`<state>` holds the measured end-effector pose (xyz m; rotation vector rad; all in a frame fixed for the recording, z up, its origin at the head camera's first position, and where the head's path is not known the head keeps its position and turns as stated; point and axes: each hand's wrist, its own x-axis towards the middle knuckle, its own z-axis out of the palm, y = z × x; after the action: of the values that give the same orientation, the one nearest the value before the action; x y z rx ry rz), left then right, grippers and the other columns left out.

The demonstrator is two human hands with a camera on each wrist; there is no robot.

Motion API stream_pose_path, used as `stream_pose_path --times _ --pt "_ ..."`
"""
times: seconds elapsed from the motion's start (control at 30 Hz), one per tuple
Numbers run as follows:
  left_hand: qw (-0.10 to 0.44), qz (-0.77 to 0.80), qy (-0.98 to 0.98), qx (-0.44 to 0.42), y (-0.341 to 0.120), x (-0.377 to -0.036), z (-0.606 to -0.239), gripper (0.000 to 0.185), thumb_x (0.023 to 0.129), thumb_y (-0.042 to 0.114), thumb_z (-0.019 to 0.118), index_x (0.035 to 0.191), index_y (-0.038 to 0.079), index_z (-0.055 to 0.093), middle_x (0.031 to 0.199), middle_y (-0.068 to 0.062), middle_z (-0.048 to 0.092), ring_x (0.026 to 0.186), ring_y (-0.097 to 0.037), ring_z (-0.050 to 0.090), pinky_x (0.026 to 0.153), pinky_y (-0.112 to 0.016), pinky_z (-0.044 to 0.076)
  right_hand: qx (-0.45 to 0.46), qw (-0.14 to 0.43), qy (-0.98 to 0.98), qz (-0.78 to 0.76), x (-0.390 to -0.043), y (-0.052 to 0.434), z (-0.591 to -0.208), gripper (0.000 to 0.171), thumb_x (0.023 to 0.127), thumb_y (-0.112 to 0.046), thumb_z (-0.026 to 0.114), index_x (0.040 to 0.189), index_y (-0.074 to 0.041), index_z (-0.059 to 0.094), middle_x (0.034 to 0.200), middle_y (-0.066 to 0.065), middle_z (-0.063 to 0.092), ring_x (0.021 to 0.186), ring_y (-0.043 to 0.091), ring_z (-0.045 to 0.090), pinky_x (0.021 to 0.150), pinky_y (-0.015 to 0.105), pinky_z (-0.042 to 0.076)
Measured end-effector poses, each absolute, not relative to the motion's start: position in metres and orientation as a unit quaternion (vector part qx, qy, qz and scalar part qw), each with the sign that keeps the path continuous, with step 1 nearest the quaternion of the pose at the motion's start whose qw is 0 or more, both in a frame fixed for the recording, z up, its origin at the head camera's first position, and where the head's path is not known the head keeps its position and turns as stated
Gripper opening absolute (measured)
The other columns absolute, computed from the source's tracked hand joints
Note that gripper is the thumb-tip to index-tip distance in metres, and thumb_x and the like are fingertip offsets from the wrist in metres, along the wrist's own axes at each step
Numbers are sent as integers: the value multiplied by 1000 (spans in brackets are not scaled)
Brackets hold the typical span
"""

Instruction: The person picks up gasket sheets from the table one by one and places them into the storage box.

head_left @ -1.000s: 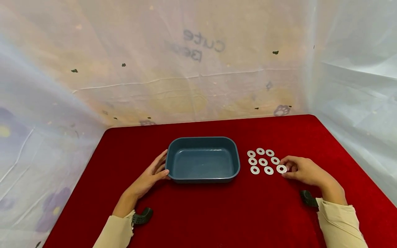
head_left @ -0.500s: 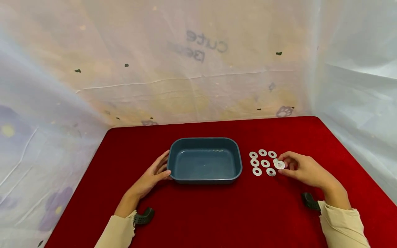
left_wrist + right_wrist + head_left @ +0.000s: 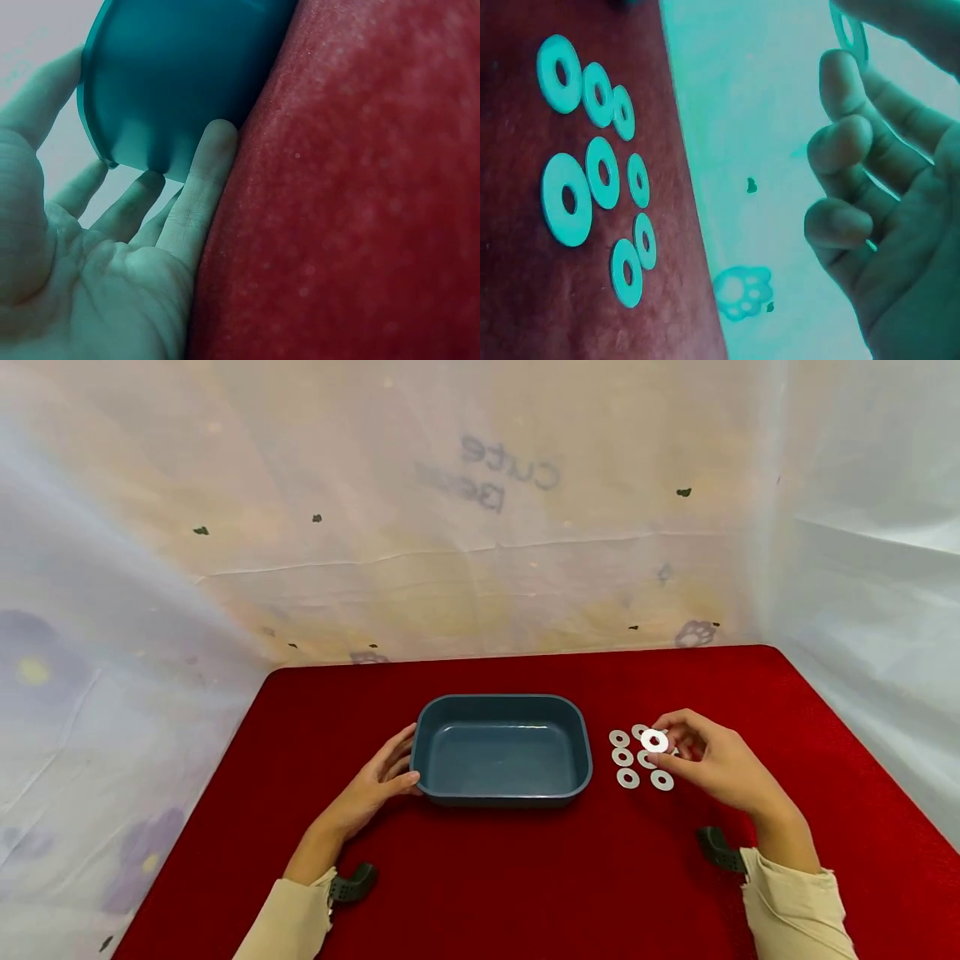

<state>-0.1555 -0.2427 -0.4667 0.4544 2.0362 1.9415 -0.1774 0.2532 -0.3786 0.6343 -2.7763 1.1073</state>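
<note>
A flat metal washer is pinched between the thumb and index finger of my right hand, raised above the other washers. In the right wrist view this washer stands nearly edge-on, with the other fingers loosely bent below it. Several more washers lie flat on the red cloth, partly hidden by the hand in the head view. To their left sits a blue-grey rectangular tray with nothing inside. My left hand touches the tray's left side with fairly straight fingers, its thumb at the near-left rim.
Red cloth covers the table, whose far edge meets a patterned sheet. Pale sheeting also hangs on both sides. A dark strap-mounted device sits at each wrist.
My right hand has picked up the near-right washer from the cloth and carried it up and leftward over the others. The left hand still touches the tray; the view has shifted slightly.
</note>
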Motion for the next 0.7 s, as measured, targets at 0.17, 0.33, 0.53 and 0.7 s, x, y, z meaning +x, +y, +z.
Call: stream_pose_path --times 0.17,0.33,0.53,0.7 --pt "149 677 704 153 -238 -154 -465 72 103 13 55 160 30 15 166 -7 18 145 -28 36 93 -33 54 194 66 -906 370 -174 250 -378 29 87 -19 78 112 -15 63 85 -1 56 69 10 49 59 21 43" --pt "147 678 704 153 -237 -154 -464 72 103 14 55 160 30 14 166 -8 19 144 -30 37 93 -33 55 188 76 -906 371 -175 246 -378 30 87 -21 79 113 -16 64 82 -1 55 67 9 49 55 22 42" --pt "145 678 704 153 -238 -156 -464 72 103 13 55 160 30 15 166 -8 20 144 -29 37 93 -32 55 181 73 -910 367 -177 240 -381 30 86 -22 79 113 -17 66 80 -1 55 68 9 49 53 22 43" --pt "143 679 703 153 -238 -156 -466 72 102 13 55 160 30 15 166 -8 20 144 -30 38 93 -33 55 179 68 -911 365 -178 236 -382 30 86 -21 79 113 -18 66 82 -1 56 70 9 50 54 22 45"
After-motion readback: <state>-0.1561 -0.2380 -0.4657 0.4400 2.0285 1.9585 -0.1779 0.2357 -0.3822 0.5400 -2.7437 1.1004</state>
